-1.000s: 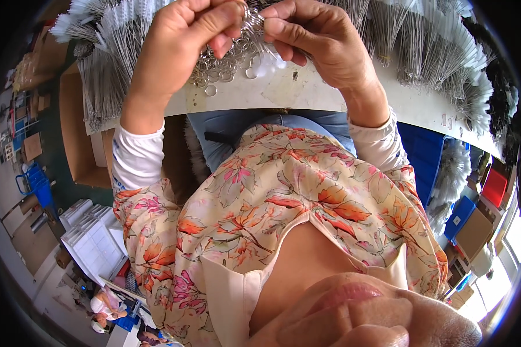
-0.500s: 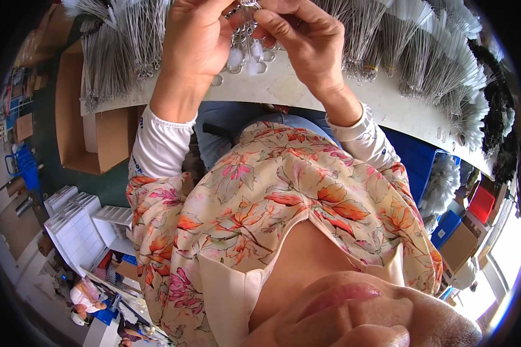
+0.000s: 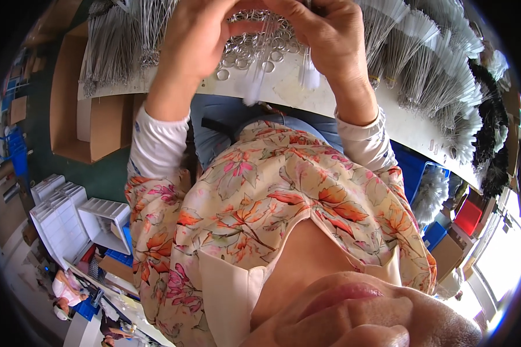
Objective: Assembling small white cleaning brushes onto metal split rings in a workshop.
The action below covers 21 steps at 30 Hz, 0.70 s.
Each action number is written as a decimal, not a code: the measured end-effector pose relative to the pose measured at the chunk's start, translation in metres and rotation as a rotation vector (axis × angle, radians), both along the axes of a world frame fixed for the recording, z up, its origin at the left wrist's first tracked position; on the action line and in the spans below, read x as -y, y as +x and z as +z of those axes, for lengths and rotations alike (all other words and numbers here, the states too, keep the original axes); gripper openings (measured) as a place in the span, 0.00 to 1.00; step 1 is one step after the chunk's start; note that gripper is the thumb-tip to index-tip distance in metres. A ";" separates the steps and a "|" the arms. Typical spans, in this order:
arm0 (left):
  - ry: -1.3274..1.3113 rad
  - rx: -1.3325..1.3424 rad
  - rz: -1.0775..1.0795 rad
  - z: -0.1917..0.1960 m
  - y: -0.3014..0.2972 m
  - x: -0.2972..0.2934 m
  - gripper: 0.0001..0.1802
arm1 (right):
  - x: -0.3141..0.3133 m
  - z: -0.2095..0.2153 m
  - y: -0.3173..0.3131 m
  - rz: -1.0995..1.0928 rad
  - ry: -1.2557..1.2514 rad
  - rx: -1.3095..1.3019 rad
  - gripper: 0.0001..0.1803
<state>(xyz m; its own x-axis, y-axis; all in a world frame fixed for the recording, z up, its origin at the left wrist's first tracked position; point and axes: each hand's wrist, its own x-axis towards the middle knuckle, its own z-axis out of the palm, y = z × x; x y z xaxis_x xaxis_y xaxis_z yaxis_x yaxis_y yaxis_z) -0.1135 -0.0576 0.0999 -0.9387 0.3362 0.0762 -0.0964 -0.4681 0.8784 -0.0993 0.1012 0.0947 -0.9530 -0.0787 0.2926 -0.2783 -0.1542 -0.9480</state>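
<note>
Thin wire brushes (image 3: 253,87) with white tufts dangle between my two hands, blurred by motion. My left hand (image 3: 200,37) is curled, its fingertips partly cut off by the upper edge; what it grips is hidden. Which hand bears the middle brushes I cannot tell. From my right hand (image 3: 330,34), closed with thumb and fingers together, hang more white-tufted brushes (image 3: 308,76). Below and behind the hands, many loose metal rings (image 3: 276,56) lie on the white table (image 3: 298,89).
Bundles of wire brushes (image 3: 113,58) line the table's left; more white-tufted bundles (image 3: 425,58) and dark ones (image 3: 492,133) fill its right. An open cardboard box (image 3: 92,124) stands at the left, white plastic crates (image 3: 61,222) below it. Two people work at the lower left.
My hands have moved apart, the right one to the right. Brushes that hung together between them now hang as two separate groups, and more of the rings shows.
</note>
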 end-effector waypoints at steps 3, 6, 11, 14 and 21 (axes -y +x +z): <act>-0.239 -0.128 0.096 -0.039 0.026 0.010 0.14 | 0.000 -0.003 0.000 0.002 -0.134 0.162 0.08; -0.284 -0.211 0.158 -0.060 0.048 0.015 0.11 | 0.004 -0.010 -0.002 -0.073 -0.120 0.195 0.07; -0.348 -0.259 0.271 -0.075 0.063 0.018 0.08 | 0.020 -0.009 0.005 -0.051 -0.048 0.167 0.08; -0.417 -0.304 0.373 -0.077 0.068 0.018 0.07 | 0.024 -0.017 0.005 -0.051 -0.024 0.088 0.08; -0.379 -0.273 0.439 -0.085 0.068 0.022 0.07 | 0.044 -0.016 0.016 -0.135 0.147 -0.014 0.09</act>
<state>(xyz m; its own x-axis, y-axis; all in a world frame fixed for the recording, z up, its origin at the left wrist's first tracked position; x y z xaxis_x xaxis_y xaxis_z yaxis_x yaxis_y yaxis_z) -0.0455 -0.0795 0.0146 -0.9588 -0.0246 0.2829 0.2839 -0.0657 0.9566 -0.0830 0.0573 0.0785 -0.9538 0.0069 0.3004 -0.3001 0.0254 -0.9536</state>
